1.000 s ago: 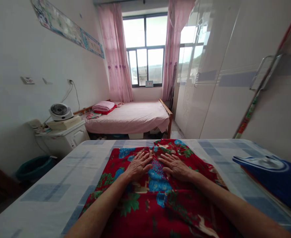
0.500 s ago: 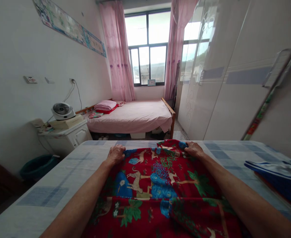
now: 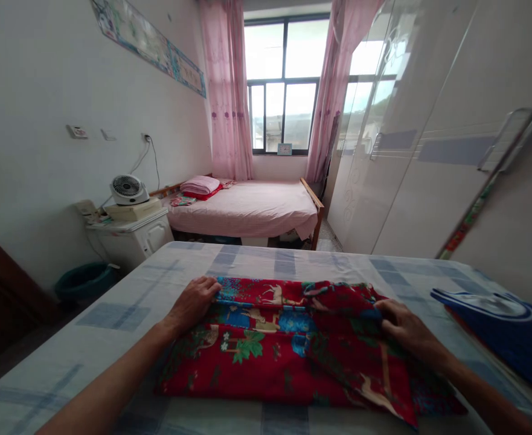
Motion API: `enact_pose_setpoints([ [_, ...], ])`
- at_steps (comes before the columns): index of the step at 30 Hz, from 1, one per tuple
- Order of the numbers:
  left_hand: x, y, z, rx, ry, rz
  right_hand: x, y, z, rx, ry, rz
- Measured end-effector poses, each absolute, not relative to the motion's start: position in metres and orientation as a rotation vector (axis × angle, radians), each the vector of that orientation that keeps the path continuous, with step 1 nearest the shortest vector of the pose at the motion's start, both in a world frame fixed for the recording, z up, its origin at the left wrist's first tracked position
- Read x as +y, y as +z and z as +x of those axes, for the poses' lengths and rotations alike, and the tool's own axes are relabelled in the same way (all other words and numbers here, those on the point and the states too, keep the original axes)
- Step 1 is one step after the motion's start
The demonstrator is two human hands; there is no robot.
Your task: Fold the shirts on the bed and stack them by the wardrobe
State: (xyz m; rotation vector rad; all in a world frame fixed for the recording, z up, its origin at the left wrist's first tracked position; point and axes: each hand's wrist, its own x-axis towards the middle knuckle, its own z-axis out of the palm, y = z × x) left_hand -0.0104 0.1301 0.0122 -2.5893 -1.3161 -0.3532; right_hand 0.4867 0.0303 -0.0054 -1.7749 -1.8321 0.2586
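Observation:
A red printed cloth (image 3: 266, 356) with animals, green leaves and blue patches lies folded over on the bed-like surface with a blue-and-white checked cover (image 3: 157, 296). At its far left corner, my left hand (image 3: 197, 299) is closed on the fabric, fingers curled over the edge. My right hand (image 3: 404, 329) pinches the cloth at its right side, where the fabric bunches up a little. One corner of the cloth sticks out toward me at the lower right.
Folded blue-and-white clothing (image 3: 501, 326) lies on the right of the checked cover. Beyond stands a pink bed (image 3: 252, 205) with folded bedding. A cabinet with a fan (image 3: 128, 189) and a green basin (image 3: 84, 281) are on the left; a glossy wardrobe (image 3: 397, 181) lines the right.
Both hands have come nearer and lower, bringing the cloth's far part toward me, folded over onto the rest. The cloth now lies shorter and wider. The camera view has shifted slightly.

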Motion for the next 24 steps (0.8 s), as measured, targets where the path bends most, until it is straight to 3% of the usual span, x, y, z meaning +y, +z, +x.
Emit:
enact_pose_setpoints([
  [9,0.118,0.022,-0.017,-1.335,-0.196,-2.637,0.030,-0.013,0.474,-1.835,0.096,-1.805],
  [20,0.101,0.020,-0.027,-1.250,-0.317,-2.618,-0.003,0.013,0.457,-1.952,-0.164,-1.652],
  [24,0.090,0.020,-0.030,-1.261,-0.299,-2.640,-0.008,0.006,0.459,-1.993,-0.103,-1.663],
])
